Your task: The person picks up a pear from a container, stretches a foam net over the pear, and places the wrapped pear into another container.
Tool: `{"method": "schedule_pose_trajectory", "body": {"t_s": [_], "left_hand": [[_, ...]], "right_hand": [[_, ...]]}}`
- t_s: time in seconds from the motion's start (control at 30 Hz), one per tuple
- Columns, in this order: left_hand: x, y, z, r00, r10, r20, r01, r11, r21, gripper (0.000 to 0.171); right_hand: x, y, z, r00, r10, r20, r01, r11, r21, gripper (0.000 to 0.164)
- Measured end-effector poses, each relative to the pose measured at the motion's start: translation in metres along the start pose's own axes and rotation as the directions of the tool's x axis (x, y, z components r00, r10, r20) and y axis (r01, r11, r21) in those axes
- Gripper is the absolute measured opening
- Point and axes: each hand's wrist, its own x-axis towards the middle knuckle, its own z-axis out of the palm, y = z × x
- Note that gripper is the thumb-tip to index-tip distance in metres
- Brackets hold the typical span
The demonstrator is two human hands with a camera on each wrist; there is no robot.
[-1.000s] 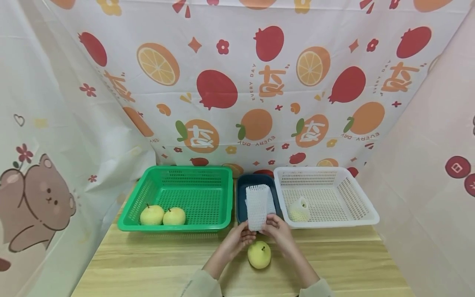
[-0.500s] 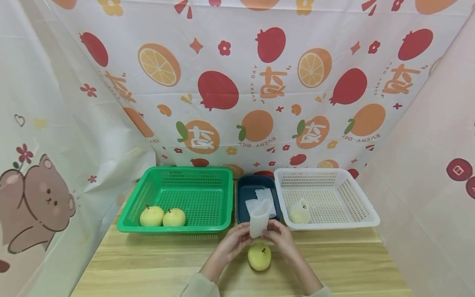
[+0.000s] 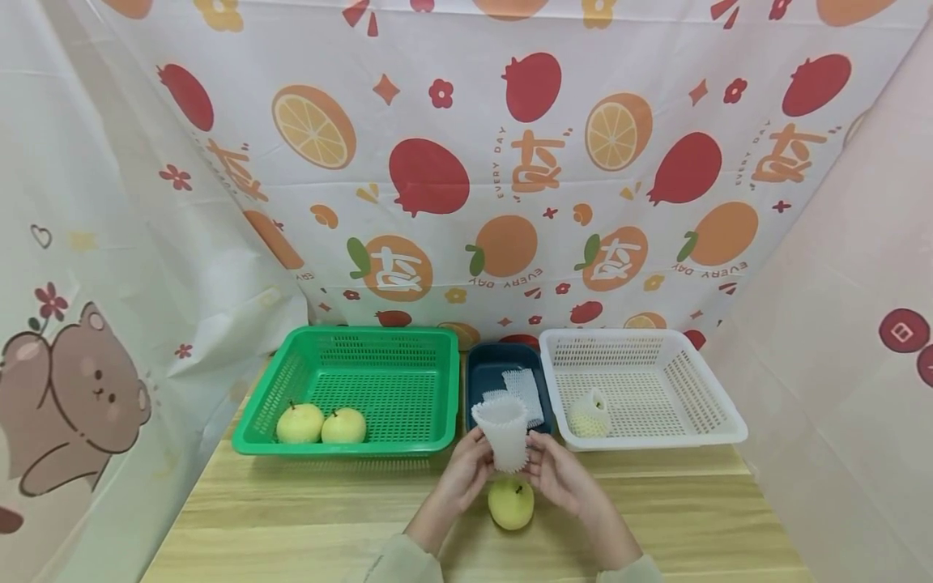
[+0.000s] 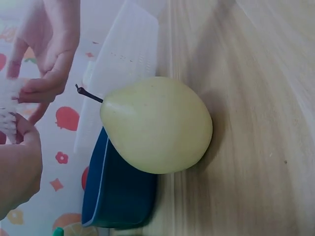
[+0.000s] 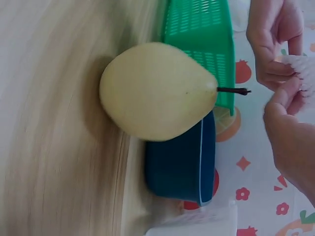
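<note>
The white foam sleeve (image 3: pixel 506 437) has come nearer since the earlier frame, its upper mouth now spread from flat to round; easing it wider gently and evenly from both sides should spare the mesh. Beyond the pear (image 3: pixel 511 504) upright on the near desk (image 3: pixel 291 518), the left hand (image 3: pixel 465 470) and right hand (image 3: pixel 560 474) pinch the sleeve's lower end with curled fingers, before the blue tray (image 3: pixel 483 368).

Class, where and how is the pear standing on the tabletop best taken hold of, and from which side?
The pear is probably best gripped round its broad middle, fingers and thumb on opposite flanks, coming from left and right: it stands upright, rounded, with nothing touching its sides. The thin stem on top looks a weak handle.
</note>
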Motion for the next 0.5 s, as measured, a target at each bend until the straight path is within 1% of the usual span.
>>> {"method": "schedule_pose_trajectory", "body": {"t_s": [0.1, 0.2, 0.3, 0.37, 0.43, 0.5], "left_hand": [[0.0010, -0.0007, 0.0019, 0.999, -0.013, 0.035, 0.012, 1.000, 0.022, 0.043], [0.0015, -0.0009, 0.0031, 0.996, -0.034, 0.080, 0.034, 0.999, 0.007, 0.043], [0.0011, -0.0009, 0.0036, 0.992, -0.049, 0.114, 0.057, 0.996, -0.064, 0.038], [0.0007, -0.0008, 0.0031, 0.988, -0.069, 0.137, 0.085, 0.990, -0.113, 0.033], [0.0001, -0.0006, 0.0021, 0.982, -0.096, 0.162, 0.122, 0.980, -0.158, 0.030], [-0.0005, 0.0000, 0.0010, 0.972, -0.130, 0.195, 0.166, 0.969, -0.183, 0.029]], "right_hand": [[-0.0005, 0.0003, -0.0022, 0.998, 0.031, 0.054, -0.030, 0.999, -0.010, 0.037], [-0.0018, 0.0022, -0.0032, 0.997, 0.032, 0.065, -0.031, 0.999, -0.004, 0.038], [-0.0007, 0.0032, -0.0020, 0.998, -0.005, 0.061, 0.003, 1.000, 0.022, 0.032], [0.0014, 0.0029, -0.0006, 0.998, -0.040, 0.055, 0.037, 0.998, 0.057, 0.030], [0.0033, 0.0018, 0.0007, 0.996, -0.065, 0.056, 0.060, 0.994, 0.086, 0.029], [0.0041, 0.0006, 0.0019, 0.996, -0.076, 0.054, 0.068, 0.990, 0.125, 0.030]]}}
